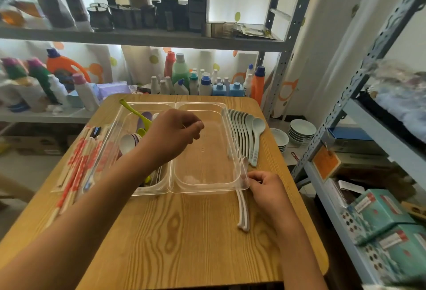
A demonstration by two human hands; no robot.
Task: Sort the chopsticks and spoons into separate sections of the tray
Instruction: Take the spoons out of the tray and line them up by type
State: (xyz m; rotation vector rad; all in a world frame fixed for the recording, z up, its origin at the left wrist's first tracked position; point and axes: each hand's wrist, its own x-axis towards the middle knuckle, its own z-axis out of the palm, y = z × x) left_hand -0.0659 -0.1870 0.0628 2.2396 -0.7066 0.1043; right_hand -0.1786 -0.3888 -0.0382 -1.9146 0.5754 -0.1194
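Mid-sort. Clear two-section tray (208, 189) on the wooden worktop (184, 232); left section already holding mixed spoons (129, 143), right section bare. Wrapped chopsticks (78, 165) lying left of the tray, pale green spoons (247, 128) fanned along its right side. Left hand (171, 131) hovering over the divider, fingers loosely curled, apparently holding nothing. Right hand (268, 189) pinching the tray's near right corner. Next, likely: reach for the chopsticks, lay them in the bare section.

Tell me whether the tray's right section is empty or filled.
Empty: the right section shows only bare clear plastic, while spoons lie in the left one.
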